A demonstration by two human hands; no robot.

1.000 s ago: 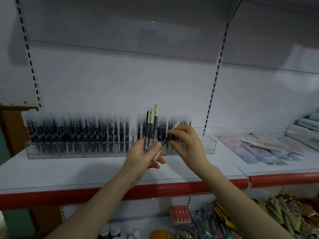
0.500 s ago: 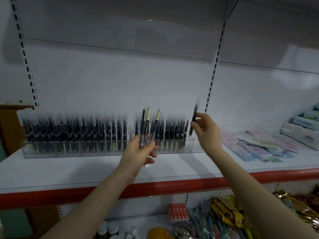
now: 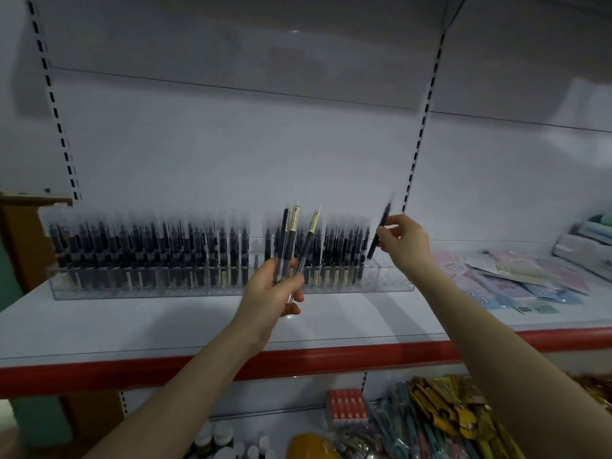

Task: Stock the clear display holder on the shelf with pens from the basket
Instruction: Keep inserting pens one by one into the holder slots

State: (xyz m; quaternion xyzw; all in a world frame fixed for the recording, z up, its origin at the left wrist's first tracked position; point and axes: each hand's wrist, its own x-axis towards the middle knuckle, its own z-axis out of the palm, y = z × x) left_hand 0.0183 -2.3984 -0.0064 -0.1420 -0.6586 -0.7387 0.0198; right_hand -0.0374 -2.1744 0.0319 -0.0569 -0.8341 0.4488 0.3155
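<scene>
Shelf (image 3: 185,329) white, red-edged; backboard (image 3: 231,144) pale.

Shelf (image 3: 198,326): white top; front strip (image 3: 298,362) red. Back panel (image 3: 231,144): plain pale grey-white. Upright (image 3: 418,140): white with a column of black slots. Display holder (image 3: 390,283): colourless, see-through. Stocked pens (image 3: 149,250): black barrels, cream labels low down on some. Three pens (image 3: 293,240) in left hand (image 3: 271,293): black, two with cream labels bearing dark print, lower barrels clear. Single pen (image 3: 377,233) in right hand (image 3: 405,243): dark, blurred. Flat packets (image 3: 496,279) at right on shelf: pastel pink and pale blue. Lower tier: small box (image 3: 347,407) red-orange with pale vertical lines; wrapped packets (image 3: 447,412) yellow-gold and teal; bottle caps (image 3: 228,438) white. Left edge: brown wood (image 3: 26,233), green wall (image 3: 8,270).
</scene>
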